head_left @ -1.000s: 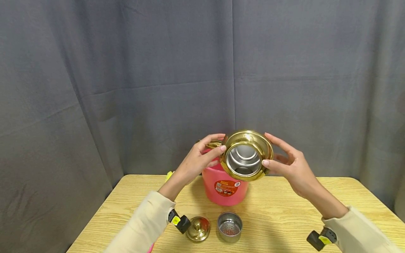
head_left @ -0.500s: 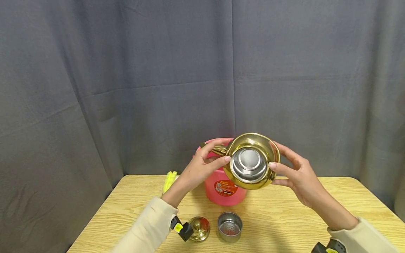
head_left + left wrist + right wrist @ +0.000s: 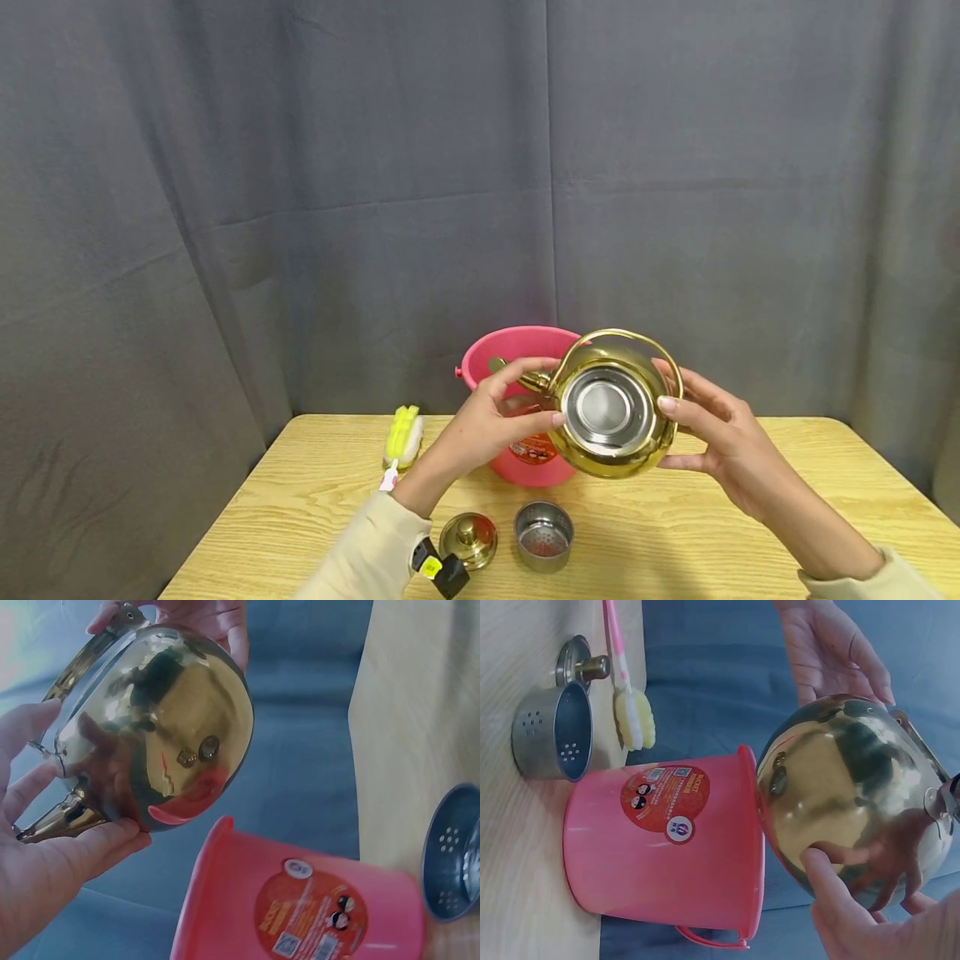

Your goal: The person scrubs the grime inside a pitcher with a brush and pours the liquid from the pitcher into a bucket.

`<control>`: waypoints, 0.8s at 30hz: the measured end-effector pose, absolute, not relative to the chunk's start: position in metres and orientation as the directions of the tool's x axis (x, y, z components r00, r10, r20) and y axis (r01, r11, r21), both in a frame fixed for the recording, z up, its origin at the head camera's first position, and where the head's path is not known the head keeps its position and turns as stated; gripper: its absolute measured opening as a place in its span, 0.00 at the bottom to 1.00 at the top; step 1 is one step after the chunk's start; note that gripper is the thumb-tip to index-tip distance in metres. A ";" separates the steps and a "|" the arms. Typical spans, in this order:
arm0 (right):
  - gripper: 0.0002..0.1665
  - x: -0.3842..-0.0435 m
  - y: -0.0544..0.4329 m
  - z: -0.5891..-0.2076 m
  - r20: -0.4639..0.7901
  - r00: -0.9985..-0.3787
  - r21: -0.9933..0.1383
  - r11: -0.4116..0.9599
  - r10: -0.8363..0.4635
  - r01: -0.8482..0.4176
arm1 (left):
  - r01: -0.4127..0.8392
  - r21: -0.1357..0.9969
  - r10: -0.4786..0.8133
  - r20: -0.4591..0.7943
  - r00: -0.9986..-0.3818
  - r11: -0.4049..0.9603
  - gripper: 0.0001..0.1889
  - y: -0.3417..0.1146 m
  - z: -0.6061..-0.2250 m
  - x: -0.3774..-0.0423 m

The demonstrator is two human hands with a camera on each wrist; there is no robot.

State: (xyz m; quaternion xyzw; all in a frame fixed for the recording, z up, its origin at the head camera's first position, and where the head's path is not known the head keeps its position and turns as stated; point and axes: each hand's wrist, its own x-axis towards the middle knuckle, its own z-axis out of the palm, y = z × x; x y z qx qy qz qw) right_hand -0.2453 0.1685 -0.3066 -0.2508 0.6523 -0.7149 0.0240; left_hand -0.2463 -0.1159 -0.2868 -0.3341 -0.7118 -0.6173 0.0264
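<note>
A shiny gold teapot (image 3: 609, 463) with a raised arched handle and a steel-lined interior is held in the air between both hands. Its round opening faces the head camera, with no lid on it. My left hand (image 3: 486, 423) grips the side with the spout (image 3: 64, 819), thumb at the rim. On the opposite side my right hand (image 3: 731, 440) grips the body, its thumb near the handle's base. Below, the gold lid (image 3: 468, 540) with a knob lies on the table, beside a steel strainer cup (image 3: 543, 540) with a perforated bottom.
A pink bucket (image 3: 660, 862) with a red label stands behind the strainer cup, overlapped by the teapot in the head view. At the left lies a yellow-and-white sponge brush (image 3: 402, 437) with a pink-and-white handle. A grey curtain (image 3: 375, 208) hangs behind the wooden table (image 3: 720, 533).
Both hands have moved the teapot down and to the right, away from over the bucket, and tilted it so its inner bottom shows. More of the bucket's rim and the brush is visible.
</note>
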 end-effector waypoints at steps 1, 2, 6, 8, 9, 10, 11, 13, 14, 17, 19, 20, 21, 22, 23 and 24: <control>0.27 -0.245 0.170 -0.308 0.327 -0.872 -0.945 -0.152 -0.364 -0.291 | 0.504 0.863 0.441 0.448 -0.778 0.013 0.29 -0.115 -0.288 -0.245; 0.26 -0.244 0.171 -0.309 0.327 -0.873 -0.945 -0.155 -0.363 -0.289 | 0.500 0.866 0.440 0.444 -0.780 0.013 0.29 -0.113 -0.290 -0.245; 0.25 -0.240 0.177 -0.312 0.308 -0.882 -0.950 -0.164 -0.356 -0.266 | 0.479 0.878 0.436 0.436 -0.787 -0.012 0.30 -0.105 -0.295 -0.241; 0.25 -0.239 0.180 -0.314 0.288 -0.891 -0.956 -0.160 -0.351 -0.246 | 0.468 0.883 0.430 0.434 -0.792 -0.029 0.31 -0.102 -0.298 -0.240; 0.25 -0.238 0.181 -0.315 0.278 -0.896 -0.959 -0.161 -0.347 -0.235 | 0.466 0.884 0.427 0.437 -0.792 -0.042 0.31 -0.100 -0.299 -0.239; 0.25 -0.238 0.182 -0.317 0.269 -0.900 -0.961 -0.162 -0.343 -0.225 | 0.465 0.884 0.424 0.441 -0.791 -0.052 0.32 -0.098 -0.301 -0.238; 0.24 -0.238 0.184 -0.318 0.261 -0.904 -0.963 -0.163 -0.339 -0.217 | 0.465 0.883 0.421 0.445 -0.791 -0.059 0.32 -0.096 -0.303 -0.238; 0.23 -0.238 0.186 -0.321 0.252 -0.909 -0.964 -0.171 -0.332 -0.205 | 0.465 0.881 0.420 0.454 -0.785 -0.085 0.33 -0.092 -0.307 -0.237; 0.23 -0.238 0.188 -0.322 0.246 -0.913 -0.964 -0.176 -0.325 -0.198 | 0.464 0.881 0.419 0.459 -0.783 -0.098 0.33 -0.090 -0.309 -0.237; 0.22 -0.238 0.191 -0.325 0.229 -0.923 -0.967 -0.179 -0.309 -0.180 | 0.452 0.881 0.411 0.466 -0.784 -0.136 0.34 -0.086 -0.314 -0.235; 0.21 -0.238 0.194 -0.327 0.211 -0.932 -0.971 -0.169 -0.296 -0.167 | 0.446 0.881 0.405 0.469 -0.785 -0.155 0.34 -0.083 -0.318 -0.234; 0.21 -0.237 0.194 -0.328 0.197 -0.938 -0.974 -0.163 -0.286 -0.155 | 0.443 0.881 0.401 0.470 -0.786 -0.164 0.34 -0.082 -0.319 -0.233; 0.21 -0.236 0.195 -0.329 0.188 -0.941 -0.977 -0.156 -0.281 -0.148 | 0.437 0.882 0.396 0.470 -0.789 -0.175 0.34 -0.081 -0.321 -0.233; 0.20 -0.236 0.196 -0.330 0.178 -0.944 -0.978 -0.153 -0.277 -0.139 | 0.435 0.881 0.392 0.472 -0.790 -0.185 0.34 -0.079 -0.322 -0.232; 0.20 -0.235 0.197 -0.331 0.171 -0.947 -0.979 -0.152 -0.273 -0.134 | 0.434 0.880 0.388 0.475 -0.790 -0.192 0.34 -0.078 -0.324 -0.232; 0.20 -0.234 0.197 -0.332 0.163 -0.949 -0.981 -0.151 -0.269 -0.126 | 0.434 0.879 0.382 0.477 -0.792 -0.197 0.34 -0.077 -0.325 -0.231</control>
